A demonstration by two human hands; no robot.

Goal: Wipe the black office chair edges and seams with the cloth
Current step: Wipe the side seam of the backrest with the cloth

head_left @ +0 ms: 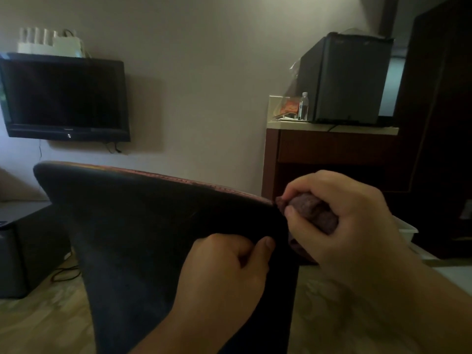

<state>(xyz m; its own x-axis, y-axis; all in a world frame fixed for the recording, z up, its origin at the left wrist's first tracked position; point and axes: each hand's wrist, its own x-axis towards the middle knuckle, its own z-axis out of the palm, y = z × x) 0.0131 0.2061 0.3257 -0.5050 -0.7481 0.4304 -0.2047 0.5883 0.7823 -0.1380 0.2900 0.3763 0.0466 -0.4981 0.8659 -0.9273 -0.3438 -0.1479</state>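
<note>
We look down over the back of the black office chair, whose backrest fills the lower middle of the view, its curved top edge running from upper left down to the right corner, with a worn reddish strip along that edge. Our right hand sits at that right corner, the forearm coming in from the lower right; its fingers are curled tight around a bunched dark reddish-brown cloth, the thumb pressing the wad from below. The cloth pokes out past the knuckles and touches the top right corner of the backrest, just at the end of the worn strip, and a fold of it hangs down beside the chair's right edge. Our left hand lies lower on the backrest, near the same right edge, forearm rising from the bottom of the view; its fingers are bent and seem to pinch the black covering with the thumb, though the dark surface makes the grip hard to read. Behind the chair, a dark television hangs on the pale wall at left. At right a small grey mini fridge stands on a wooden table, with a clear plastic bottle just beside it.
</note>
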